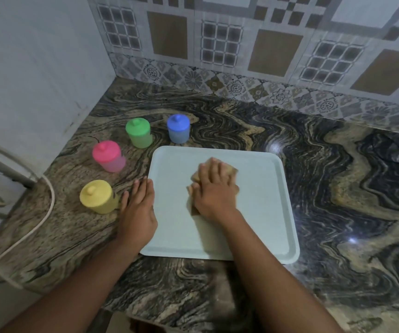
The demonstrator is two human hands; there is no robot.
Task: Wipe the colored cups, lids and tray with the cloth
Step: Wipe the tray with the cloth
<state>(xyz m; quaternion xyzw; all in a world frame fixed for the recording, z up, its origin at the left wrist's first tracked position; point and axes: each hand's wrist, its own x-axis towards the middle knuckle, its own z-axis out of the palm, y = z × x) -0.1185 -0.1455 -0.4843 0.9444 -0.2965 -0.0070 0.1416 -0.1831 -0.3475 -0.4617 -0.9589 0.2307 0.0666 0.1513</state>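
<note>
Head: right hand (214, 192) flat on tan cloth (229, 169), smooth rounded-rectangle tray (261, 212).

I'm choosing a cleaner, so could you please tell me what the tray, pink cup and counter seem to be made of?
Tray: likely plastic, matte pale, moulded raised rim. Pink cup: likely plastic, translucent body, opaque lid. Counter: polished stone, perhaps granite; swirled veins, sharp light glints.

Four lidded cups: a yellow cup (98, 197), pink cup (108, 156), green cup (139, 132), blue cup (178, 128). One tray (256, 203), one cloth (231, 169).
</note>
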